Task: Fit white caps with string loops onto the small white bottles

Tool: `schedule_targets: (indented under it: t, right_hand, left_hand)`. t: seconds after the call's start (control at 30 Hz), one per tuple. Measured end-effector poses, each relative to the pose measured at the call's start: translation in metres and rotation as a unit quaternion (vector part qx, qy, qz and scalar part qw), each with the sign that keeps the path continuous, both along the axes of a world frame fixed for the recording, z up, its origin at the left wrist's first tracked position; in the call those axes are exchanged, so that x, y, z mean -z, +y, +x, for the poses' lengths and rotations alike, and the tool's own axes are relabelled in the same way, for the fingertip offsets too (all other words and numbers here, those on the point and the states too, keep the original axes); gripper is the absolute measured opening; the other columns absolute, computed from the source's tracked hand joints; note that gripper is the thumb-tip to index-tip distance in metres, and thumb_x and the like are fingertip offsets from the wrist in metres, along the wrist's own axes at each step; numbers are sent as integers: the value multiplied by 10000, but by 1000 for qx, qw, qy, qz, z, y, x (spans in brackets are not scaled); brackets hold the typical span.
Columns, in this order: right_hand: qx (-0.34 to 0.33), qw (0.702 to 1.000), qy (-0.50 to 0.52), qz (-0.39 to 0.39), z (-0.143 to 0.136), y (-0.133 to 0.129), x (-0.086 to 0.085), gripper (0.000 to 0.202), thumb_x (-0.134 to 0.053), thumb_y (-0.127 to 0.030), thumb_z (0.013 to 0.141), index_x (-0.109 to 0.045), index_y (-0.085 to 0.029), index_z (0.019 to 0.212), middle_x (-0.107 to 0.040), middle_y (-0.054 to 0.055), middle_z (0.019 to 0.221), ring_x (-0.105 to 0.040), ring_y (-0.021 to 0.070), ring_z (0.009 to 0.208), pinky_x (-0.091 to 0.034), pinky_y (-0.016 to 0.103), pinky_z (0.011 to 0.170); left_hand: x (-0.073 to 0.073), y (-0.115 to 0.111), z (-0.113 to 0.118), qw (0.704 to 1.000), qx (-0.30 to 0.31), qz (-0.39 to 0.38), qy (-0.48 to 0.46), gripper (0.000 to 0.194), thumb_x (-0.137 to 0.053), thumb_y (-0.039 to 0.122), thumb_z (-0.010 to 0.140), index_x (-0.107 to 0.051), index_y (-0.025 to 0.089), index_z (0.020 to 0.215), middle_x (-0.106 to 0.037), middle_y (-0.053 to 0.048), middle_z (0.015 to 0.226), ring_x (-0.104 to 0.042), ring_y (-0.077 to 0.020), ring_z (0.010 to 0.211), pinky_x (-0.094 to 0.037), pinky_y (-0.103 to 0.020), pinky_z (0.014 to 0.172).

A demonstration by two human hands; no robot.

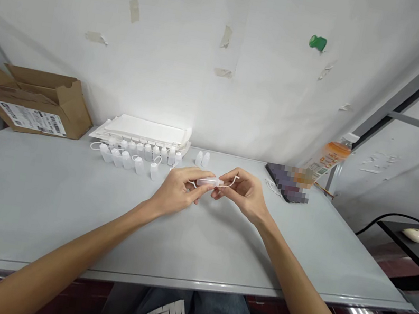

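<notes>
My left hand [179, 188] is closed around a small translucent squeeze bottle [207, 182], which lies on its side above the table with its neck to the right. My right hand [244, 195] is closed in a pinch at the neck end, on a thin white strap [232, 182] whose tip curls up past the fingers. The fingers partly hide the strap and the neck. Beyond my left hand stand several similar bottles [139, 165] in rough rows, some with looped straps. Two small white bottles [202, 158] stand apart behind my hands.
White flat packets [145, 129] are stacked against the wall, with an open cardboard box [42, 102] to the left. On the right are loose white straps [272, 187], a phone [284, 180] and an orange drink bottle [332, 153]. The grey table's [192, 261] front edge is near my body.
</notes>
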State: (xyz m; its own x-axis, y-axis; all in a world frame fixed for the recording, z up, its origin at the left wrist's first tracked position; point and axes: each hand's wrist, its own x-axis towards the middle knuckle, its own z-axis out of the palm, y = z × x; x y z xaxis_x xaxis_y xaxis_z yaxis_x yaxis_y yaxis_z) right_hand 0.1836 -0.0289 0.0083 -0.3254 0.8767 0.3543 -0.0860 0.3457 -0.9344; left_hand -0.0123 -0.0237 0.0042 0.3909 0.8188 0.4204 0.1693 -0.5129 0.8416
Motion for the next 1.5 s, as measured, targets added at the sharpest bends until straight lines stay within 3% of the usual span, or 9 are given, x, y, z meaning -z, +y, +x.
schedule_targets:
  t: [0.37, 0.73, 0.93, 1.1, 1.17, 1.23, 1.33, 1.4, 1.5]
  right_hand:
    - [-21, 999, 24, -20, 2, 3, 4, 202, -759, -281, 781, -599, -168, 831, -664, 27, 745, -690, 185, 670, -586, 360, 626]
    - [-16, 999, 2, -36, 5, 6, 5, 239, -758, -351, 775, -612, -164, 794, -680, 37, 725, -677, 177, 651, -590, 383, 667]
    - [14, 999, -49, -18, 4, 5, 2, 262, -748, -393, 773, -634, -163, 828, -668, 35, 748, -668, 171, 678, -585, 333, 618]
    - [-5, 995, -91, -31, 9, 6, -4, 276, -673, -428, 820, -654, -166, 903, -674, 49, 803, -670, 170, 666, -567, 316, 593]
    - [42, 992, -113, -18, 19, 11, -5, 271, -632, -423, 839, -652, -170, 931, -687, 62, 848, -674, 173, 659, -556, 316, 594]
    - [166, 971, -171, 31, 34, 20, -2, 224, -600, -385, 845, -656, -172, 884, -694, 64, 828, -668, 177, 648, -525, 300, 581]
    - [361, 873, -315, 90, 60, 33, 7, 133, -565, -267, 823, -667, -188, 792, -706, 42, 803, -658, 171, 649, -482, 305, 670]
    - [389, 826, -403, 72, 71, 39, 13, 131, -569, -241, 802, -692, -207, 834, -721, 28, 823, -658, 176, 681, -450, 300, 687]
    - [362, 801, -475, 45, 74, 41, 18, 179, -590, -288, 799, -712, -229, 915, -726, 24, 898, -649, 171, 712, -402, 279, 649]
  left_hand:
    - [2, 0, 3, 1000, -7, 18, 8, 258, -625, 297, 864, -727, 145, 1047, -695, -87, 949, -560, -75, 503, -527, -232, 480]
    - [11, 5, 3, 972, -33, 220, 74, 206, -567, 203, 901, -720, 159, 1031, -665, -41, 782, -582, -102, 617, -508, -208, 552]
    - [14, 4, 4, 970, -75, 195, 127, 175, -603, 261, 877, -695, 183, 1003, -690, -46, 881, -597, -115, 643, -481, -215, 555]
    - [16, 3, 3, 956, -112, 181, 201, 239, -566, 365, 905, -699, 181, 980, -672, -42, 810, -539, -116, 564, -424, -247, 549]
    - [17, 4, 4, 962, -111, 163, 188, 277, -543, 370, 916, -690, 191, 1068, -671, -35, 792, -540, -120, 560, -430, -248, 558]
    - [17, 3, 4, 968, -109, 147, 172, 299, -533, 364, 919, -683, 199, 1118, -682, -32, 795, -539, -118, 549, -442, -250, 569]
    - [16, 2, 5, 975, -99, 127, 155, 291, -533, 355, 912, -699, 192, 1087, -705, -38, 836, -539, -115, 542, -452, -255, 577]
    - [15, 1, 5, 978, -91, 111, 149, 288, -536, 359, 908, -704, 190, 1069, -708, -37, 835, -549, -120, 550, -455, -256, 579]
    - [13, -1, 6, 983, -75, 75, 149, 302, -522, 385, 912, -699, 181, 1045, -684, -28, 769, -562, -127, 559, -456, -252, 567]
